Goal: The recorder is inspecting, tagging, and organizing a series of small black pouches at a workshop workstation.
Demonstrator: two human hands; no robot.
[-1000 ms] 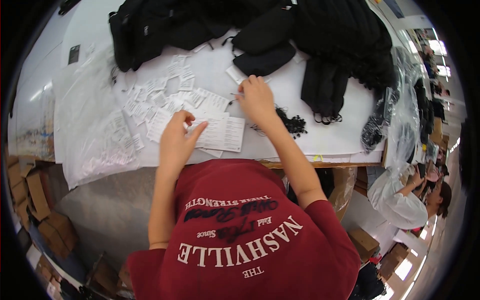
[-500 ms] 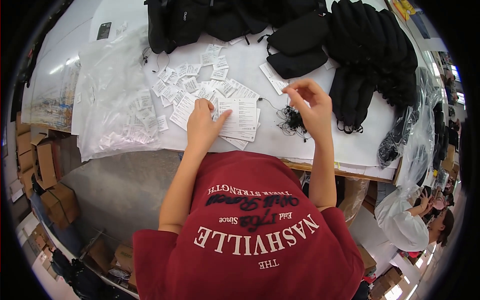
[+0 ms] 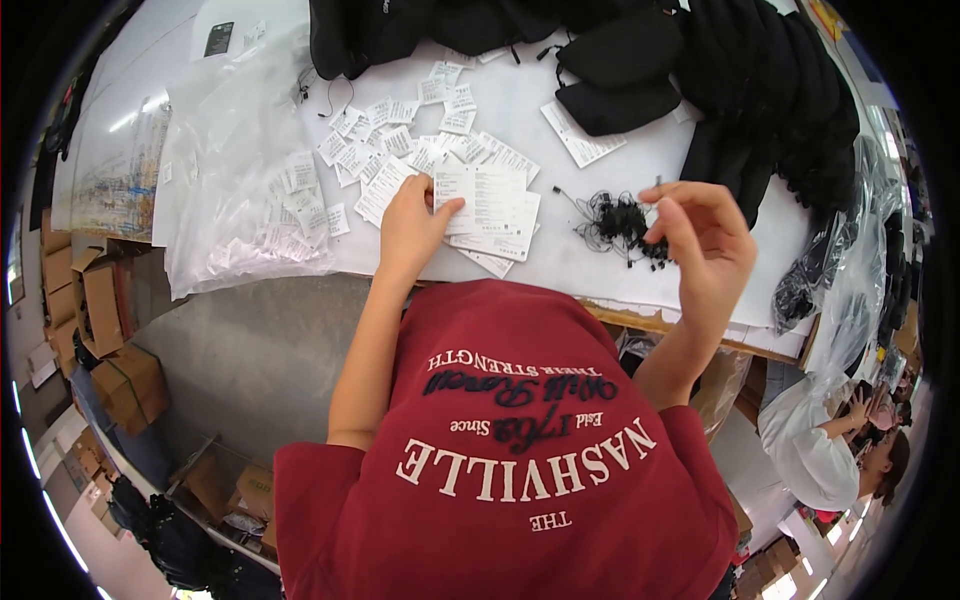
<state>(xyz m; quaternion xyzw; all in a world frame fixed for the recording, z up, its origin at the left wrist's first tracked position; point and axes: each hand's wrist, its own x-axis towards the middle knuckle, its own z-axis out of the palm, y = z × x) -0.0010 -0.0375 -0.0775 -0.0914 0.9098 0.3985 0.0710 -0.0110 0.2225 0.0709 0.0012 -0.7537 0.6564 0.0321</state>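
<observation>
My left hand [image 3: 415, 222] pinches the left edge of a white printed hang tag [image 3: 487, 198] between thumb and fingers, and other tags lie beneath it. To the right, my right hand [image 3: 708, 235] is raised beside a tangled pile of black tag strings [image 3: 622, 222]. Its thumb and index finger come together, with a small dark bit at the fingertips too fine to make out. Beyond the left hand lie several small white printed slips [image 3: 385, 135], scattered and overlapping.
Black bags [image 3: 615, 75] are heaped along the far side, with more black pieces [image 3: 775, 110] at the right. A clear plastic bag [image 3: 235, 190] with slips covers the left. One printed card [image 3: 583, 138] lies by the black pouch. Another person [image 3: 815, 440] sits at the far right.
My right hand has moved right and nearer to me, past the string pile. My left hand still grips the tag; the whole view has shifted slightly.
</observation>
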